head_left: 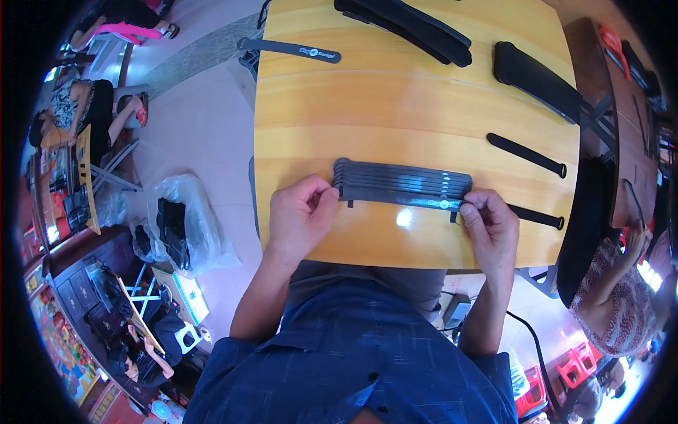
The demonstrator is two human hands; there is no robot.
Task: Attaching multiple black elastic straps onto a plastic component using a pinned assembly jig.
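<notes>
Several flat black straps [395, 177] with rounded ends lie overlapped like steps in front of me, each showing a pale print near its right end. My left hand [305, 215] is closed in a pinch at the left end of the nearest strap [395, 198]. At the other end of this strap, the thumb and fingers of my right hand [492, 222] pinch its corner. Two short dark tabs poke out below the nearest edge, one close to each hand. The fingertips partly hide the strap's ends.
On the wooden table [304, 106] lie a thick bundle of black straps [406, 28], another bundle [537, 79], a single printed strap [300, 50] over the left edge, and two narrow straps with end loops [526, 154] at right. Other people sit at tables on both sides.
</notes>
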